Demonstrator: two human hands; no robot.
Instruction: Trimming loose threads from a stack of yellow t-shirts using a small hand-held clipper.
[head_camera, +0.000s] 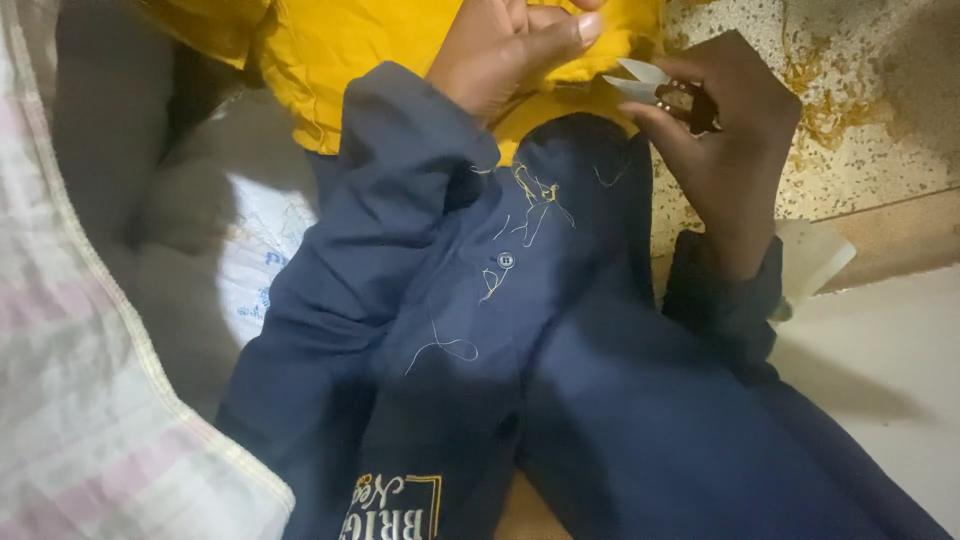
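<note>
Head camera looks down on a lap in a navy coat (560, 380), and it's thread-trimming work here. The left hand (510, 50) is pressed down on the yellow cloth (340, 50) at the top, fingers closed over a fold. The right hand (725, 140) is wrapped around small snips (650, 85), pale blades pointing left toward the cloth and slightly parted. The hands are close but not touching. How far along? Plenty of cut thread ends (535, 195) are scattered over the coat near a button (505, 260), and more lie on the speckled floor (860, 100), so a good deal looks trimmed already. How much cloth is left I can't tell; most runs out of frame. A striped sack (80, 400) sits at left.
</note>
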